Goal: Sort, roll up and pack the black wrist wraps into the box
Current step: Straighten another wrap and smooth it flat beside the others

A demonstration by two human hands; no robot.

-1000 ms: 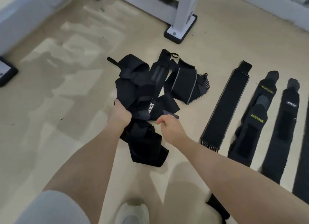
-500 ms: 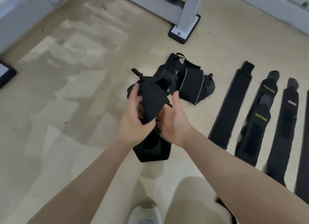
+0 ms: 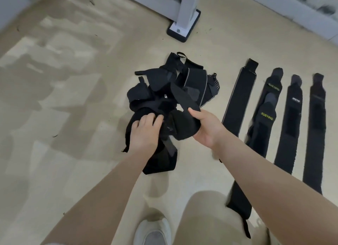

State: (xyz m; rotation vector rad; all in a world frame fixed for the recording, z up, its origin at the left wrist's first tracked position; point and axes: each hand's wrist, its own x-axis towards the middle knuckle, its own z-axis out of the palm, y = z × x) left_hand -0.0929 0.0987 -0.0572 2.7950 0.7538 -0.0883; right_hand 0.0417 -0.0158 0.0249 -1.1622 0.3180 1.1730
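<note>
L hand (image 3: pixel 145 130) fingers grip tangled wrap pile (image 3: pixel 164 105); R hand (image 3: pixel 205 128) cups a fold. Four flat wraps (image 3: pixel 237 98) just right, rack foot (image 3: pixel 183 27) behind, shoe (image 3: pixel 152 231) below.

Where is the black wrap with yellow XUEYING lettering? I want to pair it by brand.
In the head view, the black fabric wrap with yellow XUEYING lettering lies flat on the floor, right of the tangled pile, second in the row of straightened wraps.

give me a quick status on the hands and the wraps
Left hand digging into tangled wrap pile. Right hand gripping a black wrap from it. Four wraps laid flat on the right. No box in view.
</note>
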